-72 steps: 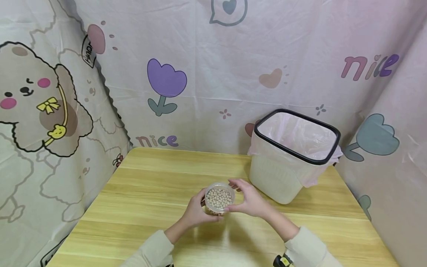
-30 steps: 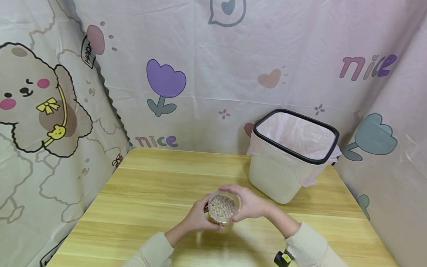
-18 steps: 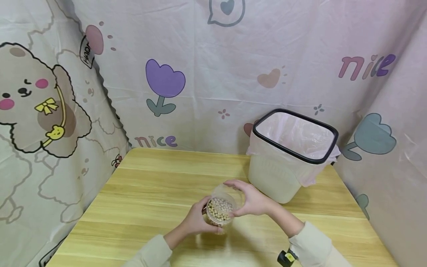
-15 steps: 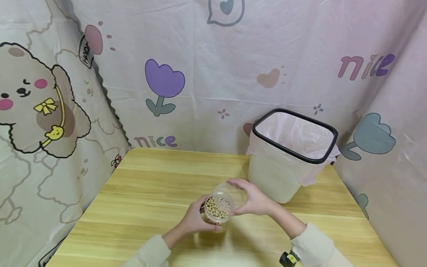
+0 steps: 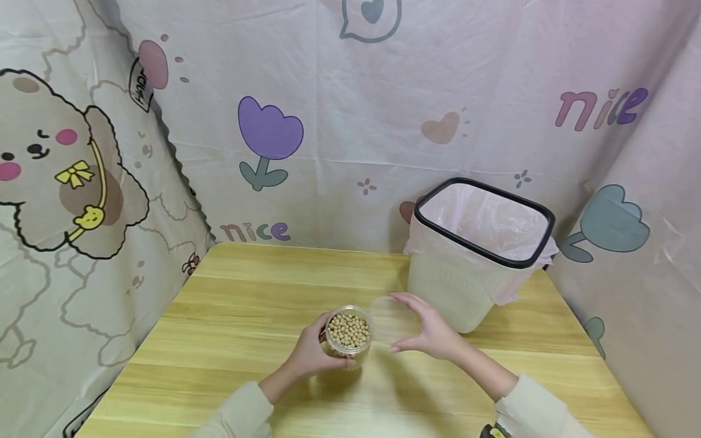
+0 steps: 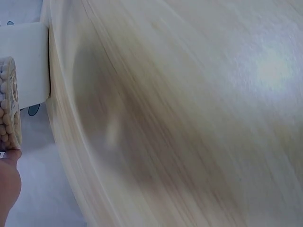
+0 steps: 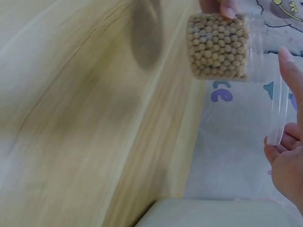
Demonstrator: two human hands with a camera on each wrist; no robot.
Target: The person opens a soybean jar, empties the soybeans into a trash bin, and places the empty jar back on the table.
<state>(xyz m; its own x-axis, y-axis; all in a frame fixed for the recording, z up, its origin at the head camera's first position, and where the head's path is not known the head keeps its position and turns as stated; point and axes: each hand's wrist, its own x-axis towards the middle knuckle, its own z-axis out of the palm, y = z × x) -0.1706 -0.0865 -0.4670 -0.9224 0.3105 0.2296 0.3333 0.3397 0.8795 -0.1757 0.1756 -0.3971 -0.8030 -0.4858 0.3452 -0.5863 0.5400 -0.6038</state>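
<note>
A clear round jar (image 5: 348,331), full of small pale beige balls that look like dried beans, is gripped around its side by my left hand (image 5: 312,353). Its top is uncovered. My right hand (image 5: 432,331) holds a clear round lid (image 5: 391,320) by the edge, just right of the jar and apart from it. In the right wrist view the lid (image 7: 278,113) shows edge-on between thumb and fingers, with the jar (image 7: 220,47) held above the table. The left wrist view catches only part of the jar (image 6: 7,106) at its left edge.
Behind and to the right stands a whitish bin (image 5: 451,292) with a black rim, lined with a pinkish plastic bag (image 5: 487,222). A wood-grain table (image 5: 246,298) lies under the hands. Printed curtains (image 5: 339,121) hang at the back and sides.
The lid, earlier on the jar, has come off and moved right with my right hand. My left hand and the jar have shifted slightly left in the last half second.
</note>
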